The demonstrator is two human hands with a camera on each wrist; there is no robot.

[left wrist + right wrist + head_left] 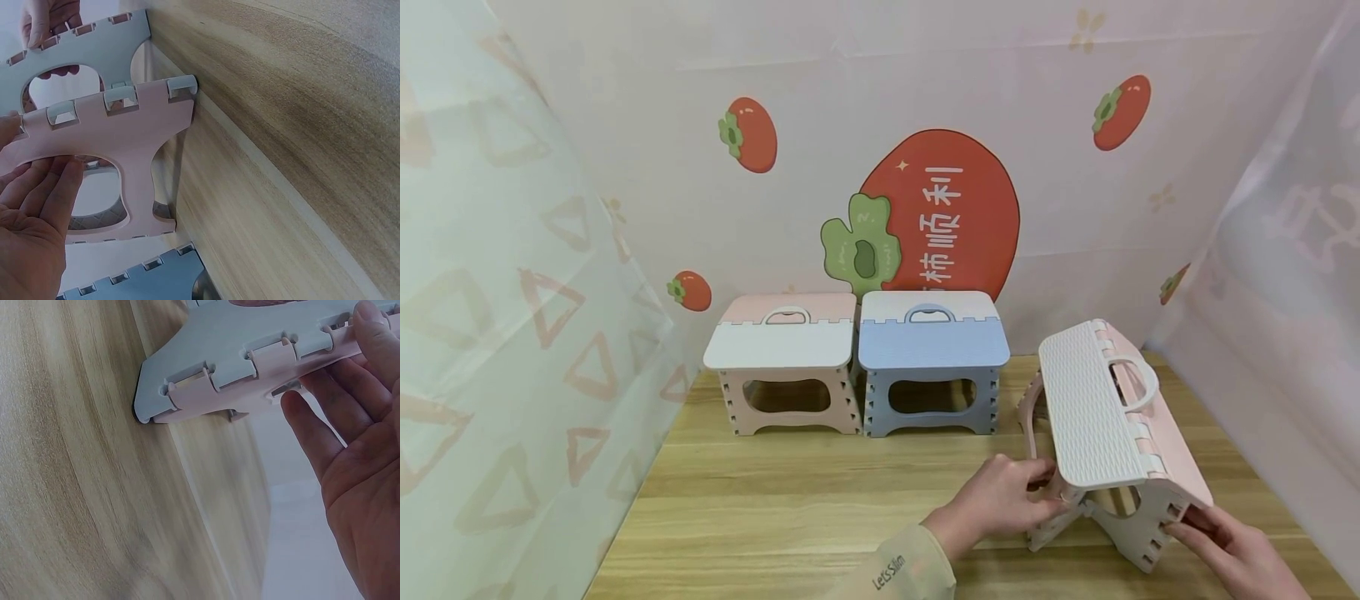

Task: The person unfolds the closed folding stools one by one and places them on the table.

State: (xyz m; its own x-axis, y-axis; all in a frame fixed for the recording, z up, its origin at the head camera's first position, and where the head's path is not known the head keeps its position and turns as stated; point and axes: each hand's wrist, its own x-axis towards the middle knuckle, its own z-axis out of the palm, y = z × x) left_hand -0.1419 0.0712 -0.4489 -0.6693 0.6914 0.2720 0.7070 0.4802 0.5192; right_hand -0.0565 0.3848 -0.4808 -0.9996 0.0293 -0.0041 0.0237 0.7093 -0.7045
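A pink-and-white folding step stool (1093,408) stands at the right of the table, its top bent into a ridge along the handle line. My left hand (992,504) grips a leg panel; in the left wrist view its fingers (47,194) curl through the oval opening of the pink panel (139,147), the thumb at the hinged edge. On the near right side, my right hand (1236,554) pinches the other edge. The right wrist view has that thumb (375,334) on the interlocking white and pink side panels (269,362), with fingers beneath.
Two unfolded stools stand side by side at the back: a pink-and-white one (778,346) and a blue-and-white one (934,342). The wood-grain table (820,508) is bordered by fabric walls, the back one (1060,233) printed with persimmons.
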